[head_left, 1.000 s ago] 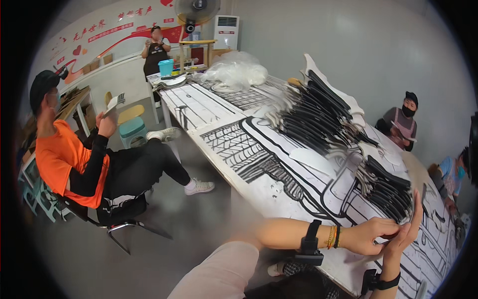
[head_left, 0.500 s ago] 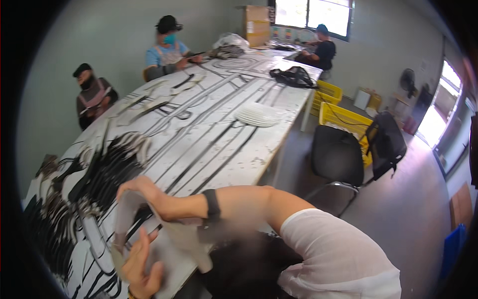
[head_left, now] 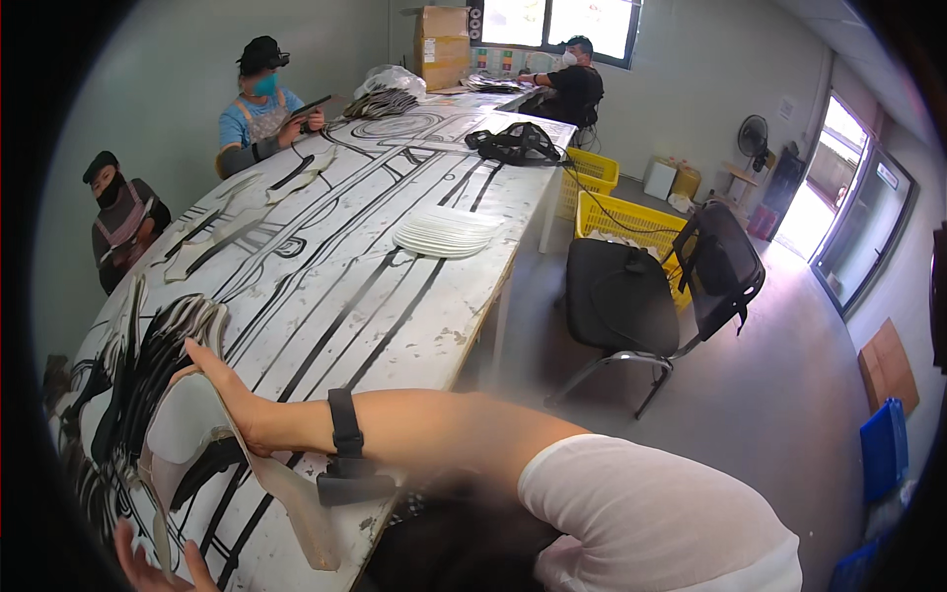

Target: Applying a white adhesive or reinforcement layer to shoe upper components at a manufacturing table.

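My right hand (head_left: 225,397), black band at its wrist, reaches across the near left of the table. It grips a beige, curved, flexible piece (head_left: 294,505), bent into an arch with one end trailing toward the table edge; some fingers are hidden behind it. A rounded white sheet (head_left: 187,419) and a black curved part (head_left: 209,469) show within the arch. My left hand (head_left: 153,567), cut off by the lower rim, has its fingers spread beside the arch's near end. Rows of black and beige curved pieces (head_left: 163,355) lie just beyond my hands.
A stack of white curved sheets (head_left: 446,233) and a black strapped item (head_left: 515,145) rest on the black-lined white table (head_left: 385,335). Co-workers sit along its left side and far end. Right of it stand a black chair (head_left: 621,296) and yellow crates (head_left: 631,222).
The whole view has shifted, so the room sits farther left in the picture. My right hand and the beige piece are now closer to the rows of pieces; my left hand is lower left.
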Demonstrator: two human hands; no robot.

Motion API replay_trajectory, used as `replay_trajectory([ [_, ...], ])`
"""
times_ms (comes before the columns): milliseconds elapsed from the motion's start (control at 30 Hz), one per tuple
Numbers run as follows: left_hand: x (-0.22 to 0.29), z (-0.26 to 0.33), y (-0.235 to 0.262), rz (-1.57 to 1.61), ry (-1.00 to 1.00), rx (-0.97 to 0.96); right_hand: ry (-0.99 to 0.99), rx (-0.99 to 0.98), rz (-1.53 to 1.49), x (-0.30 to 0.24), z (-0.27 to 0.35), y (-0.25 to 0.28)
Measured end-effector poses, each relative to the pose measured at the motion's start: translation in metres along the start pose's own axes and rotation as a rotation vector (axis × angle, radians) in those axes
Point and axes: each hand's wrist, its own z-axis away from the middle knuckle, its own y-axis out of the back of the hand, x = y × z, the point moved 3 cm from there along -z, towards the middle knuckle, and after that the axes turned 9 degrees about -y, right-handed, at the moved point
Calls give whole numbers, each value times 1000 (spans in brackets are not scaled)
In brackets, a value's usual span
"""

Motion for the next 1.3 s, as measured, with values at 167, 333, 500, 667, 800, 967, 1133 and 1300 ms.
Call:
replay_trajectory([
  [167, -11, 7, 2, 1, 233, -318, -55, -90, 38, 0, 4, -4],
  [333, -20, 21, 10, -104, -185, -722, -98, -122, 124, 15, 15, -12],
  [500, -19, 25, 13, -46, -96, -689, -216, -59, 93, 21, 13, -14],
  [667, -6, 8, -4, 38, 505, -105, -238, -407, 72, 30, -12, 13],
  [800, -51, 30, 10, 76, 712, -99, -277, -390, 24, 32, -4, 13],
  [967, -40, 18, 6, -243, 712, -388, -353, -357, -27, 29, -3, 20],
  [1133, -42, 14, 2, -370, 880, -699, -440, -337, -79, 31, -2, 21],
  [1300, -115, 81, 19, -39, 932, -365, -514, -275, -56, 34, 15, 9],
])
